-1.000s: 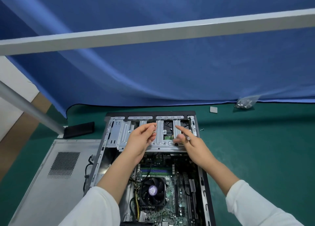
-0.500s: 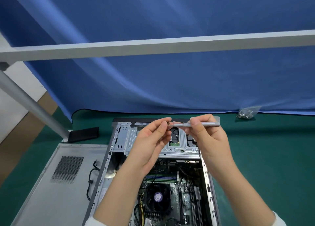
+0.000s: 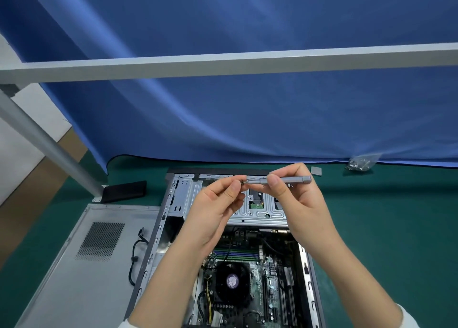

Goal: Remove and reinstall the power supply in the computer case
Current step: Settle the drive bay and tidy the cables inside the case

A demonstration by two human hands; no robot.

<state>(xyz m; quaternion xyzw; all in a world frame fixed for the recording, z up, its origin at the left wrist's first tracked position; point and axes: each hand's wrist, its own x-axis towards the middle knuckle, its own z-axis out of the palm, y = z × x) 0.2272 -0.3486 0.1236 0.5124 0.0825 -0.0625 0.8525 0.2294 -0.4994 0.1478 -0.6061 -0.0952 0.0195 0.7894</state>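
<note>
We pinch a tiny slippery screw [image 3: 242, 182] in our left hand [image 3: 218, 211], right hand [image 3: 295, 199] gripping the slim rigid grey metal screwdriver [image 3: 280, 179] mid-shaft above the open grey steel computer case [image 3: 158, 243].

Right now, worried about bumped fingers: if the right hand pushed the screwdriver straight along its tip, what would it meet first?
Probably the left hand's fingertips, pinching at the screwdriver tip; the right hand aims it there.

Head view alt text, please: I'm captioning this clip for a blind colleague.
Two bare hands are raised over an open computer case: the right hand grips a slim grey screwdriver held level, while the left hand pinches at its tip. A detached side panel lies left on the green mat.
</note>
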